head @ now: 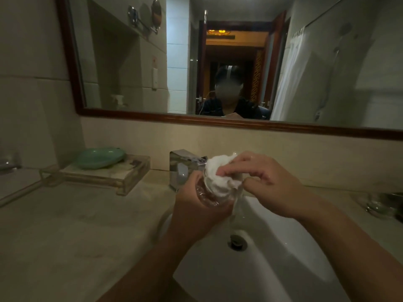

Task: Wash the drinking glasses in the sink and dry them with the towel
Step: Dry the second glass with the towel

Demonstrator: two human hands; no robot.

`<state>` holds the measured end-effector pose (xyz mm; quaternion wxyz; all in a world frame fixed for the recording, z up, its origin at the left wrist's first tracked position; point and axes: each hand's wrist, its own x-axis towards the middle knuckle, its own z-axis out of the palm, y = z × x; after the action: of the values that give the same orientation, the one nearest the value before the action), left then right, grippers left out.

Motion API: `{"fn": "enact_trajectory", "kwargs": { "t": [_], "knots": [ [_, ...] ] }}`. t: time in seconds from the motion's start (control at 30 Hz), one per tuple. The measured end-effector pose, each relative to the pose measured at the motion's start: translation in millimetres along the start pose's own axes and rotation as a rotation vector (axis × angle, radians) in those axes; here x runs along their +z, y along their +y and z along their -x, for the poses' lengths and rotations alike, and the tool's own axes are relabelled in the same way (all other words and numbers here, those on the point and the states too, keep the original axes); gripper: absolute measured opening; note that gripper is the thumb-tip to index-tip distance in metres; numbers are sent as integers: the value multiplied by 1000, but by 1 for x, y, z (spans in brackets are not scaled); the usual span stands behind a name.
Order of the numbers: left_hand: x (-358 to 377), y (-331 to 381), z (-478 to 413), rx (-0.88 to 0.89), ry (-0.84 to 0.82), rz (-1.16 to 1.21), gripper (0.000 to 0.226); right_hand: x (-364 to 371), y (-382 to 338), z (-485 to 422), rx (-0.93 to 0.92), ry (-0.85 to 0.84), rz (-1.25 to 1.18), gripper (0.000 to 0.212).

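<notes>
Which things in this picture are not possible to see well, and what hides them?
Inside of the clear drinking glass: head view, filled by the white crumpled towel under the right hand.
Spout of the square chrome tap: head view, behind the left hand and glass.
Second clear glass near the right edge: head view, dark and blurred; wet or dry unknown.

A big mirror (130, 62) with a dark wood frame (218, 122) hangs on the wall above the counter (76, 225). The counter is pale stone. On its left side sits a clear tray (133, 178), and a green dish (101, 158) lies on the back of the tray. A shiny square tap (182, 168) stands just to the right of the tray. In the mirror you can see a white shower curtain (292, 77), a white wall switch (154, 80) and a small round mirror (156, 15) on a metal arm.
</notes>
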<state>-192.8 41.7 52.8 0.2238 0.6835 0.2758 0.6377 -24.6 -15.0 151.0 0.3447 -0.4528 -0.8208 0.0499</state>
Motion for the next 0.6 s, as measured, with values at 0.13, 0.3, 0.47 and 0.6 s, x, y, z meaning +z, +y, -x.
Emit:
{"fn": "enact_trajectory", "kwargs": {
  "t": [0.13,0.3,0.47,0.6],
  "knots": [
    [-6,-5,-2,22,-43,-27,60,-3,-3,-6,-118,-131,488,43],
    [-8,2,-7,55,-62,-82,56,4,-18,-13,-133,-208,701,51],
    [-15,7,-10,51,-64,-98,51,7,-29,-13,-91,-159,698,50],
    [-29,10,-14,126,-183,-181,59,3,-24,-13,-40,-357,652,71]
  ]
}}
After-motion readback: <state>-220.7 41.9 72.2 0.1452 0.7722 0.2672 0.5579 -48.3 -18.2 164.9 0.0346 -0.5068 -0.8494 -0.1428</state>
